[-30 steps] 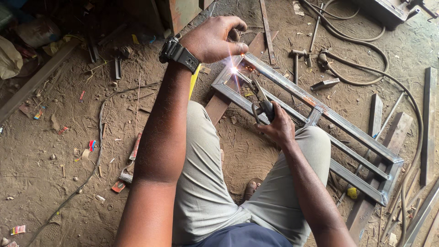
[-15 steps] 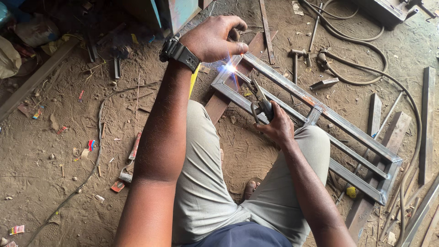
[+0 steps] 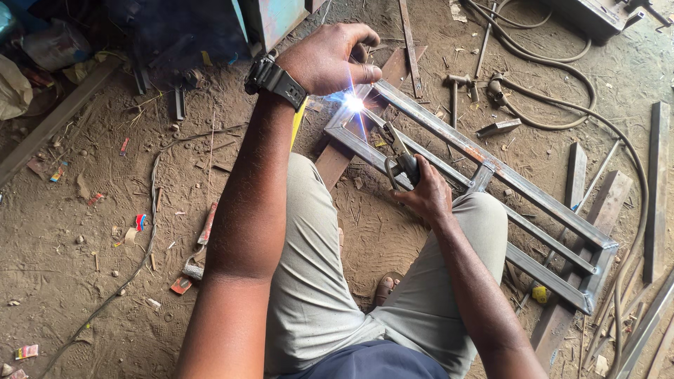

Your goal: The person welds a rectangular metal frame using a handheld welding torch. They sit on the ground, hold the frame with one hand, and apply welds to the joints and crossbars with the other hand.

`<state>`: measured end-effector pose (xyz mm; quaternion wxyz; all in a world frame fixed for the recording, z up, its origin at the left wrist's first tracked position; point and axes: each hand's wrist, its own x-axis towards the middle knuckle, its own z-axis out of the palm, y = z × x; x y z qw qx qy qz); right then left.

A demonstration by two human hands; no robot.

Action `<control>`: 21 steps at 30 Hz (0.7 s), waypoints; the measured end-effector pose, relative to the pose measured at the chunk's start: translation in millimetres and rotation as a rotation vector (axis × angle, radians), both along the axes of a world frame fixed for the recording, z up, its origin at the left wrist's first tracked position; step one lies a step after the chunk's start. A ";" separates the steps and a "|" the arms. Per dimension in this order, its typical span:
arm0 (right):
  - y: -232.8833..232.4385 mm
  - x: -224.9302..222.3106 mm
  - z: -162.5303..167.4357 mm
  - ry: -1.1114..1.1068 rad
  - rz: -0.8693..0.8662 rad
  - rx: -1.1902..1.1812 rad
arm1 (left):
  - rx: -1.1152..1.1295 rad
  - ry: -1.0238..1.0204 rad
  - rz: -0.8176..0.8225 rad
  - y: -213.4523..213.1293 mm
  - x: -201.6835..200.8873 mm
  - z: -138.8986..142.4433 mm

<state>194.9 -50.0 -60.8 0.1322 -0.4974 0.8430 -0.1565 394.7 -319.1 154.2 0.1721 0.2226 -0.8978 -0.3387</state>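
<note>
A rectangular steel frame [image 3: 521,191] lies on wooden planks on the dirt floor in front of my knees. My right hand [image 3: 426,195] grips a welding electrode holder [image 3: 400,160], and its rod reaches up-left to a bright white arc [image 3: 353,104] at the frame's near-left corner. My left hand [image 3: 328,60], with a black watch on the wrist, hovers just above and left of the arc. Its fingers are curled shut with the thumb against them, and I see nothing inside them.
A hammer [image 3: 455,88] and thick welding cables [image 3: 554,123] lie beyond the frame. Loose planks and steel bars [image 3: 656,182] sit at the right. A blue-green metal cabinet [image 3: 277,17] stands at the top. A thin cable [image 3: 151,231] and scraps litter the dirt on the left.
Both hands stay almost where they were. The arc keeps burning at the same corner, and its glare is a little larger now.
</note>
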 end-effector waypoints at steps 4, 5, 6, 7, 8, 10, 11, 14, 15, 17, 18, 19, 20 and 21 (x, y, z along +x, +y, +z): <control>0.6 0.8 2.1 -0.001 0.012 -0.020 | -0.017 0.006 0.003 0.2 1.0 -1.1; 0.2 0.7 2.6 -0.005 0.009 -0.014 | -0.014 0.010 0.001 -0.1 0.7 -1.3; 0.0 0.8 2.9 -0.010 0.006 -0.007 | -0.012 0.013 -0.002 -0.5 0.6 -1.6; -0.1 1.0 3.1 -0.015 0.002 0.001 | -0.013 0.006 -0.003 -0.9 0.4 -2.1; 0.2 1.2 3.5 -0.003 0.012 -0.015 | -0.014 -0.001 -0.004 -1.0 0.4 -2.4; -0.1 1.4 4.5 0.022 0.031 -0.050 | -0.022 -0.006 -0.009 -2.0 -0.2 -2.7; -0.6 1.6 4.9 0.013 0.022 -0.035 | -0.027 -0.006 -0.011 -2.5 -0.2 -2.9; -1.2 3.7 6.8 -0.007 0.008 -0.011 | -0.020 -0.013 -0.010 -2.0 0.3 -3.3; -1.4 4.2 7.4 -0.006 0.011 -0.017 | -0.014 -0.016 -0.009 -1.8 0.2 -3.4; -1.2 4.8 8.9 -0.006 0.012 -0.019 | -0.018 0.001 -0.015 -1.0 0.8 -3.2; -1.3 5.1 9.3 -0.007 0.008 -0.015 | -0.020 0.009 -0.019 -0.8 1.0 -3.1; -1.6 5.1 9.4 -0.007 0.005 -0.012 | -0.010 0.000 -0.013 -1.0 1.0 -2.9; -1.5 5.3 9.5 -0.002 0.007 -0.014 | 0.000 -0.008 -0.007 -0.9 1.2 -2.5; -1.4 5.5 9.2 0.002 0.008 -0.015 | 0.010 -0.017 -0.001 -1.0 1.2 -2.4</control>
